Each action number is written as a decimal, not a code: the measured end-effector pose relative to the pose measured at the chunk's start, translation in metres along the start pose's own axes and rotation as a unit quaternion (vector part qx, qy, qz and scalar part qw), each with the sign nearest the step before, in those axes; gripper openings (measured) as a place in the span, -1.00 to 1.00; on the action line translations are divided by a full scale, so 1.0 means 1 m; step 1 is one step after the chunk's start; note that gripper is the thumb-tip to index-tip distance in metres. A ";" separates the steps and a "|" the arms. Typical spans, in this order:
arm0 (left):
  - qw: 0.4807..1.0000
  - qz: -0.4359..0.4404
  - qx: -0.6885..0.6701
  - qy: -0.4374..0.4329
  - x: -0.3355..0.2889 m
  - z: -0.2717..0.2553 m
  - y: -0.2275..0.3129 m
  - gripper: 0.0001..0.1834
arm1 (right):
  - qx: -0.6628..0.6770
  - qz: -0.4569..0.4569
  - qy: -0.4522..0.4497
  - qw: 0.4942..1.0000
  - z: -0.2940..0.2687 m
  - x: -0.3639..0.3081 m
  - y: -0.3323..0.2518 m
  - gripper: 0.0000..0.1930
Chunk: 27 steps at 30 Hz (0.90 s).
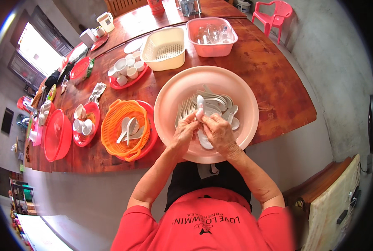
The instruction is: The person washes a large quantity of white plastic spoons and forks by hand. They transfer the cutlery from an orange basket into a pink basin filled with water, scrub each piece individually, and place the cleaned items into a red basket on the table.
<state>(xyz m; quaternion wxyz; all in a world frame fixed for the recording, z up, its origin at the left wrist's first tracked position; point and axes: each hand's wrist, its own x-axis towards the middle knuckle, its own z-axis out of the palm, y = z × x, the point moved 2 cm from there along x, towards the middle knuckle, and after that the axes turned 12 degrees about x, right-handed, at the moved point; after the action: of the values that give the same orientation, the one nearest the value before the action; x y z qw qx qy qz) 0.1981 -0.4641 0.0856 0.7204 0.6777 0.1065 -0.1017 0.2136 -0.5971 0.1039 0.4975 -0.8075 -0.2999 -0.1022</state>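
Above the pink basin [247, 96], left hand [185, 133] and right hand [220, 131] pinch what looks like a white spoon [200, 101], two narrow grips sharing it, presumably for steadiness!

I see the opening [38, 44] glaring white, a red plastic armchair [267, 19] near the grey wall [347, 62], a pale floor [107, 192].

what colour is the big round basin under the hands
Pale peach-pink; the basin shows best in the head view.
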 end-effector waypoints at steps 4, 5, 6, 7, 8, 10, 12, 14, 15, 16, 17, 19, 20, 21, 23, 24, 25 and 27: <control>0.991 0.031 -0.115 0.061 0.010 -0.004 -0.004 -0.65 | -0.118 0.132 -0.174 0.969 0.006 -0.012 0.037 -0.83; 0.989 0.027 -0.130 0.062 0.010 -0.005 -0.005 -0.65 | -0.139 0.088 -0.209 0.964 0.013 -0.013 0.035 -0.84; 0.987 0.022 -0.144 0.062 0.011 -0.007 -0.007 -0.65 | -0.160 0.044 -0.243 0.956 0.022 -0.014 0.031 -0.84; 0.985 0.017 -0.159 0.062 0.012 -0.008 -0.009 -0.65 | -0.180 0.001 -0.276 0.944 0.030 -0.016 0.027 -0.82; 0.984 0.012 -0.155 0.082 0.014 -0.011 -0.010 -0.65 | -0.167 -0.005 -0.339 0.926 0.036 -0.016 0.024 -0.83; 0.982 0.003 -0.147 0.121 0.016 -0.014 -0.012 -0.65 | -0.224 0.016 -0.339 0.914 0.034 -0.007 0.019 -0.84; 0.979 -0.031 -0.147 0.141 0.016 -0.013 -0.012 -0.65 | -0.252 0.038 -0.319 0.913 0.020 0.005 0.004 -0.84; 0.981 -0.047 -0.130 0.139 0.016 -0.011 -0.011 -0.66 | -0.127 0.107 -0.328 0.930 0.021 0.004 0.035 -0.84; 0.982 -0.034 -0.141 0.122 0.018 -0.013 -0.014 -0.66 | -0.064 0.138 -0.333 0.931 0.018 0.009 0.037 -0.83; 0.983 -0.021 -0.152 0.105 0.021 -0.016 -0.020 -0.66 | 0.010 0.094 -0.240 0.966 0.008 0.016 0.034 -0.84; 0.982 -0.012 -0.164 0.089 0.023 -0.017 -0.024 -0.66 | 0.054 0.130 -0.155 0.978 -0.004 0.021 0.021 -0.84; 0.977 0.038 -0.207 0.034 0.020 -0.013 -0.023 -0.69 | 0.166 0.120 -0.016 0.979 -0.009 0.028 -0.003 -0.82; 0.975 0.053 -0.214 0.012 0.019 -0.009 -0.020 -0.69 | 0.155 0.068 0.021 0.985 -0.002 0.028 -0.007 -0.80; 0.973 0.072 -0.219 -0.009 0.019 -0.005 -0.014 -0.69 | 0.128 0.035 0.034 0.991 0.000 0.031 -0.021 -0.82; 0.977 0.042 -0.204 0.031 0.017 0.001 -0.013 -0.69 | 0.097 -0.014 0.066 0.993 0.019 0.034 -0.013 -0.82; 0.982 0.046 -0.181 0.027 0.018 -0.004 -0.017 -0.68 | 0.060 -0.028 0.102 0.993 0.022 0.042 -0.010 -0.85; 0.986 0.049 -0.157 0.022 0.018 -0.008 -0.019 -0.68 | 0.059 -0.003 0.110 0.992 0.023 0.051 -0.003 -0.86; 0.988 0.013 -0.154 0.018 0.013 -0.009 -0.012 -0.68 | 0.063 0.050 0.127 0.989 0.027 0.068 0.018 -0.87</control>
<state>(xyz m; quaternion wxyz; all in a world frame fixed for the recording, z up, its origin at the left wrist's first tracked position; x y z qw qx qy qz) 0.2070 -0.4562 0.0700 0.8152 0.5621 0.1251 -0.0621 0.2744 -0.5532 0.1090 0.5859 -0.7691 -0.1991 -0.1599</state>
